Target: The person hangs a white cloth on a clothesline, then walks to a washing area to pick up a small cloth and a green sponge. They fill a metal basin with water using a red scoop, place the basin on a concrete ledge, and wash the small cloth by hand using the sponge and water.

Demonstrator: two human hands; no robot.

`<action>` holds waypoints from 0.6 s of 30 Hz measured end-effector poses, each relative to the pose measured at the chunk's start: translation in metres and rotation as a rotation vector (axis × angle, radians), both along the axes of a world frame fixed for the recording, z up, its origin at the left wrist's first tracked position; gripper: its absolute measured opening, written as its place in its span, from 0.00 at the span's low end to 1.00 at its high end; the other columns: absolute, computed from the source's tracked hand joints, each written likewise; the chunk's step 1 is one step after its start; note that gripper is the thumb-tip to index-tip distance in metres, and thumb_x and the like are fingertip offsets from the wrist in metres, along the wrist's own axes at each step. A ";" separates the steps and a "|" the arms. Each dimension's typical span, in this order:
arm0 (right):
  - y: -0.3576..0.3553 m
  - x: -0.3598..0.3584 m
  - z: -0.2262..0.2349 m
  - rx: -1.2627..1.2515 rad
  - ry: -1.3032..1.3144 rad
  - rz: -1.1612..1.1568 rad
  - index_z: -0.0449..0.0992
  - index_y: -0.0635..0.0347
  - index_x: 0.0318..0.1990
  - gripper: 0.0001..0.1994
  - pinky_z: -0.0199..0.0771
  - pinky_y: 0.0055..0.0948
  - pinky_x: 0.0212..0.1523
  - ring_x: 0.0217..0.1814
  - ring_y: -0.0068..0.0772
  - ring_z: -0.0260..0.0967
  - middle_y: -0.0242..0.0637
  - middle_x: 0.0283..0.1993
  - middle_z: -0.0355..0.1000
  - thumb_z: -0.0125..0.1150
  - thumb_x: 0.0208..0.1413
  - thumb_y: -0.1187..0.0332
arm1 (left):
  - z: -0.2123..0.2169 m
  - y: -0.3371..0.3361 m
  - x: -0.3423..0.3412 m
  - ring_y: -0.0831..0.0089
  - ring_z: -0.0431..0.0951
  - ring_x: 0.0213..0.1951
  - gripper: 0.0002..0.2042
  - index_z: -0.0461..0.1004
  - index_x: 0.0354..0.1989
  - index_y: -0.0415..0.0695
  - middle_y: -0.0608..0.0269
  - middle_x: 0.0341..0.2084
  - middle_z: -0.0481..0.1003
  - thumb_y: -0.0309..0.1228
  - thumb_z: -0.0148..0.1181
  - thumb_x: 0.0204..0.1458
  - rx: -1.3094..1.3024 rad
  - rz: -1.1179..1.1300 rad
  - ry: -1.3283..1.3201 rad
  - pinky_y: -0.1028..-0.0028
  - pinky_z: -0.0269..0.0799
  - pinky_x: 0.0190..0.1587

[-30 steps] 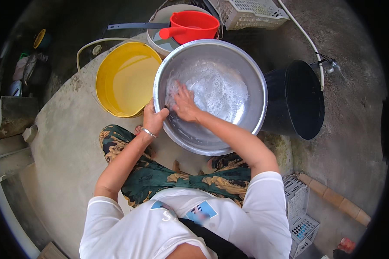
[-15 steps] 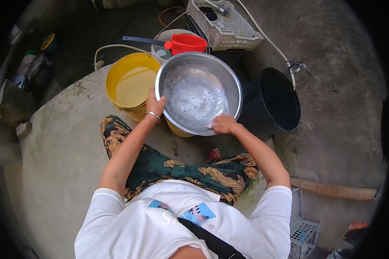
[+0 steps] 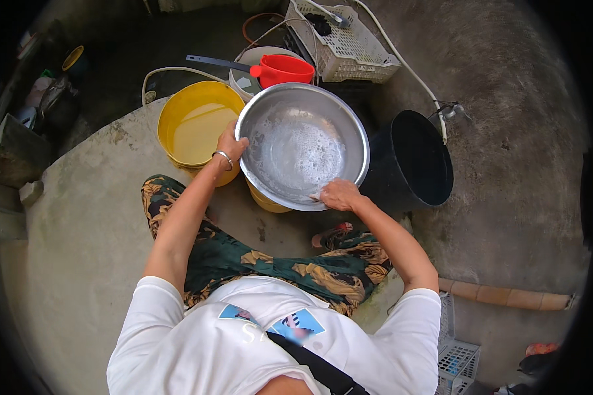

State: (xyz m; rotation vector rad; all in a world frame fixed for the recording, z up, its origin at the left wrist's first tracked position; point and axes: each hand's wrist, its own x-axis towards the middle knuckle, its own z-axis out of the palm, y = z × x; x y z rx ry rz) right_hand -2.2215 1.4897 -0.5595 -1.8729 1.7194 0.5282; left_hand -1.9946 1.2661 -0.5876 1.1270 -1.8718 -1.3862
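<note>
A wide silver metal basin point(image 3: 296, 141) stands over a yellow container point(image 3: 268, 199) that shows beneath its near edge. A shallow layer of cloudy, bubbly water lies in the basin. My left hand point(image 3: 230, 143) is closed on the basin's left rim, thumb over the edge, a bangle at the wrist. At the near right rim my right hand point(image 3: 339, 194) is closed over the edge, with its thumb side reaching inside; its other fingers are partly hidden. Left of the basin is a yellow bucket point(image 3: 168, 125) of water; to the right stands a black bucket point(image 3: 394, 148).
Behind the basin, a red dipper point(image 3: 286, 68) with a long dark handle rests on a pale bucket point(image 3: 240, 84). A white plastic crate point(image 3: 356, 43) stands farther back. A pale hose point(image 3: 405, 59) runs down to the right. Grey crates point(image 3: 459, 359) sit at the lower right.
The foamy water in the basin has settled and spread thinner, and more bare metal shows. My right hand has lifted slightly out of the suds at the rim. My left hand keeps its hold.
</note>
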 end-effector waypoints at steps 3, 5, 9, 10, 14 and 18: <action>0.001 0.042 0.000 -0.071 -0.125 -0.294 0.73 0.61 0.39 0.20 0.68 0.47 0.41 0.40 0.54 0.68 0.50 0.39 0.71 0.34 0.56 0.58 | -0.032 0.049 -0.001 0.57 0.73 0.42 0.26 0.58 0.52 0.33 0.44 0.41 0.71 0.22 0.51 0.39 -0.089 0.295 0.186 0.68 0.67 0.46; -0.011 0.087 -0.002 -0.252 -0.290 -0.458 0.73 0.63 0.38 0.20 0.68 0.47 0.42 0.41 0.55 0.68 0.52 0.38 0.71 0.36 0.56 0.57 | -0.031 0.106 -0.010 0.54 0.73 0.41 0.26 0.57 0.53 0.34 0.43 0.39 0.71 0.22 0.48 0.40 -0.194 0.333 0.198 0.67 0.67 0.45; -0.027 0.115 -0.011 -0.442 -0.418 -0.505 0.70 0.62 0.39 0.17 0.66 0.48 0.42 0.41 0.55 0.67 0.50 0.36 0.71 0.38 0.56 0.60 | -0.007 0.083 -0.001 0.50 0.73 0.37 0.25 0.55 0.51 0.35 0.41 0.35 0.70 0.23 0.48 0.40 -0.169 0.235 0.161 0.64 0.67 0.42; -0.023 0.110 -0.014 -0.496 -0.449 -0.491 0.70 0.61 0.39 0.16 0.66 0.48 0.42 0.41 0.55 0.67 0.50 0.36 0.70 0.38 0.56 0.60 | -0.004 0.064 0.002 0.50 0.73 0.36 0.24 0.55 0.50 0.35 0.40 0.33 0.71 0.23 0.48 0.40 -0.191 0.176 0.037 0.64 0.68 0.40; 0.018 0.016 -0.011 -0.428 -0.179 -0.075 0.73 0.58 0.34 0.13 0.67 0.42 0.40 0.38 0.44 0.65 0.41 0.34 0.70 0.44 0.54 0.62 | 0.027 -0.010 -0.004 0.50 0.74 0.36 0.24 0.56 0.53 0.39 0.41 0.34 0.72 0.23 0.49 0.44 -0.081 -0.090 -0.080 0.63 0.69 0.42; 0.028 0.006 -0.009 -0.580 -0.156 -0.082 0.74 0.57 0.30 0.11 0.63 0.40 0.37 0.37 0.41 0.64 0.38 0.31 0.69 0.45 0.53 0.63 | 0.010 -0.008 -0.016 0.46 0.72 0.41 0.25 0.57 0.55 0.42 0.41 0.38 0.72 0.26 0.52 0.46 -0.274 0.056 -0.153 0.61 0.67 0.45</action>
